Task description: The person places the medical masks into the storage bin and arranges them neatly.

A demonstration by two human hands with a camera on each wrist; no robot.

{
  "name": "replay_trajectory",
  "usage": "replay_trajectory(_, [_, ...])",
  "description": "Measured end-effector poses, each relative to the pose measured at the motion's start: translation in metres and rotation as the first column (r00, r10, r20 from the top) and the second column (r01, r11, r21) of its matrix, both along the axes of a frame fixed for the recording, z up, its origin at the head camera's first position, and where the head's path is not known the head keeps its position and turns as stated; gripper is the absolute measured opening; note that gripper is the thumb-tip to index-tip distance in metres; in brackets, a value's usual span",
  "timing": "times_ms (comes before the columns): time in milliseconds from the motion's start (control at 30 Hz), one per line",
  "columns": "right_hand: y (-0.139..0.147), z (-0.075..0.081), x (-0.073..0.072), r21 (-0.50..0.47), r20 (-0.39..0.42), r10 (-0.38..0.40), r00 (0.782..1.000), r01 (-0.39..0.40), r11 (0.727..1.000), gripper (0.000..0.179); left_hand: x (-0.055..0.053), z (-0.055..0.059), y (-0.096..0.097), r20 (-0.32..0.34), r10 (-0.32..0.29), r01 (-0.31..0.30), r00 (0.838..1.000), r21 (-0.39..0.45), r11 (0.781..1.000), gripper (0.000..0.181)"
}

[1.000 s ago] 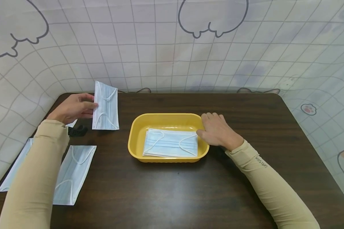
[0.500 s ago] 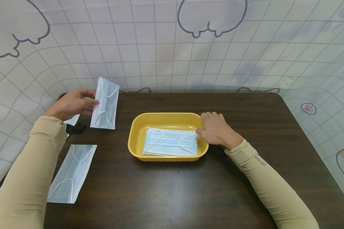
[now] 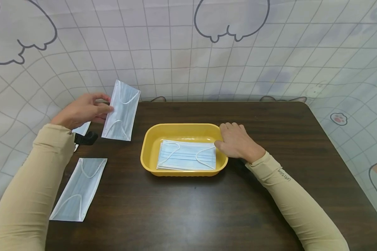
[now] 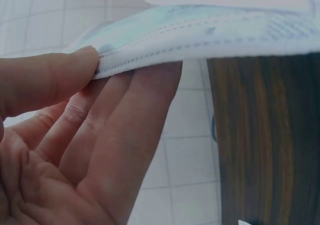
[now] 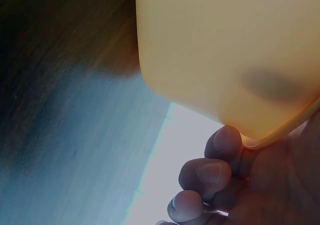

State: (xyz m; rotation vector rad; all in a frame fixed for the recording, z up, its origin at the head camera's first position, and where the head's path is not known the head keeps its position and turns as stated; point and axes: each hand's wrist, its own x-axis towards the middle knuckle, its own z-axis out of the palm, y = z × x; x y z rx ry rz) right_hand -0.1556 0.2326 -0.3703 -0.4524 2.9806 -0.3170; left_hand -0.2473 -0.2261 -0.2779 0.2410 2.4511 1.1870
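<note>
At the back left, my left hand (image 3: pixel 85 111) pinches a light blue face mask (image 3: pixel 122 111) by its long edge, thumb on one side and fingers on the other. The left wrist view shows the thumb pressed on the stitched border of the mask (image 4: pixel 200 32). My right hand (image 3: pixel 238 143) grips the right rim of a yellow basin (image 3: pixel 183 129), thumb over the inside. Below the rim in the right wrist view, fingertips (image 5: pixel 210 174) curl beside the outer wall of the basin (image 5: pixel 210 50). Several stacked masks (image 3: pixel 188 155) lie flat in the basin, ear loops up.
Another mask (image 3: pixel 80 190) lies on the dark wooden table (image 3: pixel 194 212) at the front left. Part of a further mask (image 3: pixel 82 129) shows behind the left wrist, which wears a black strap (image 3: pixel 86 138). A white gridded cloth (image 3: pixel 182 55) rises behind the table.
My left hand has lifted the mask slightly and shifted it to the right, tilting it more. The right hand stays on the basin's rim.
</note>
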Motion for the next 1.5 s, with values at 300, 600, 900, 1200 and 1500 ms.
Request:
replay_trajectory(300, [0.0, 0.0, 0.0, 0.009, 0.012, -0.014, 1.0, 0.014, 1.0, 0.036, 0.006, 0.016, 0.014, -0.08, -0.037, 0.026, 0.996, -0.133, 0.991, 0.041])
replay_trajectory(600, [0.0, -0.001, -0.001, 0.015, 0.015, -0.022, 1.0, 0.022, 1.0, 0.039, 0.014, 0.029, 0.029, -0.117, -0.059, 0.038, 0.991, -0.18, 0.983, 0.042])
replay_trajectory(900, [-0.001, -0.003, 0.0, 0.015, 0.005, -0.023, 1.0, 0.022, 1.0, 0.036, 0.026, 0.043, 0.048, -0.139, -0.079, 0.048, 0.987, -0.218, 0.975, 0.042])
replay_trajectory(1200, [-0.001, -0.003, 0.0, 0.018, 0.014, -0.022, 1.0, 0.021, 1.0, 0.041, 0.037, 0.053, 0.068, -0.187, -0.104, 0.062, 0.977, -0.216, 0.974, 0.038])
replay_trajectory(1500, [-0.002, -0.002, 0.001, 0.007, 0.0, -0.015, 1.0, 0.015, 1.0, 0.036, 0.045, 0.059, 0.09, -0.256, -0.176, 0.118, 0.95, -0.226, 0.967, 0.031])
